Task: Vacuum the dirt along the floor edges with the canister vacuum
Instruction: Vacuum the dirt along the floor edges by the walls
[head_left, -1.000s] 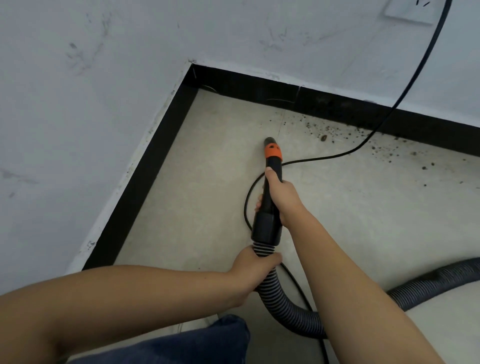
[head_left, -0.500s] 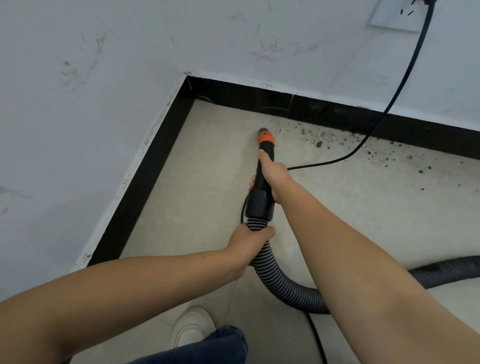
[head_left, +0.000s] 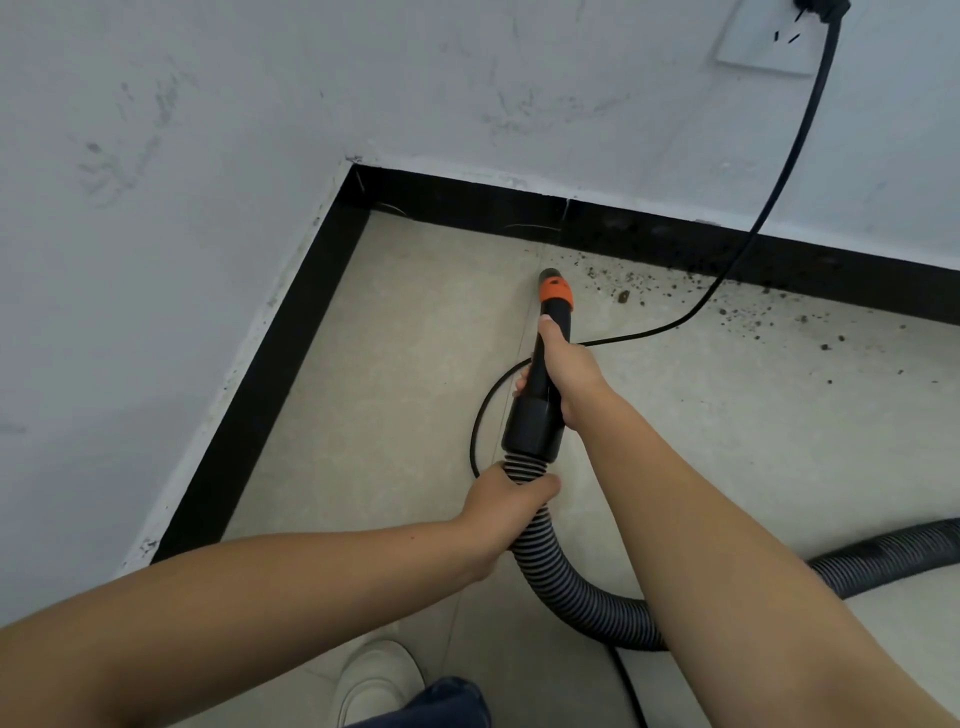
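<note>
2 hands on the vacuum nozzle, aimed into the floor corner.

Head view: the right hand (head_left: 569, 375) is wrapped around the black nozzle (head_left: 540, 384) at the centre of the frame, thumb laid along its top, just below the orange collar (head_left: 556, 294). The left hand (head_left: 506, 501) grips the ribbed grey hose (head_left: 558, 577) right under the nozzle's wide end; the hose curves down and off to the right edge. The nozzle tip sits near the black baseboard (head_left: 467, 200), with the dirt (head_left: 623, 296) scattered just to its right along the wall edge on the beige floor (head_left: 395, 364). A black power cord (head_left: 769, 208) drops from the wall outlet (head_left: 769, 47) at upper right and loops behind the nozzle. A white shoe (head_left: 376, 680) shows at the bottom.
</note>
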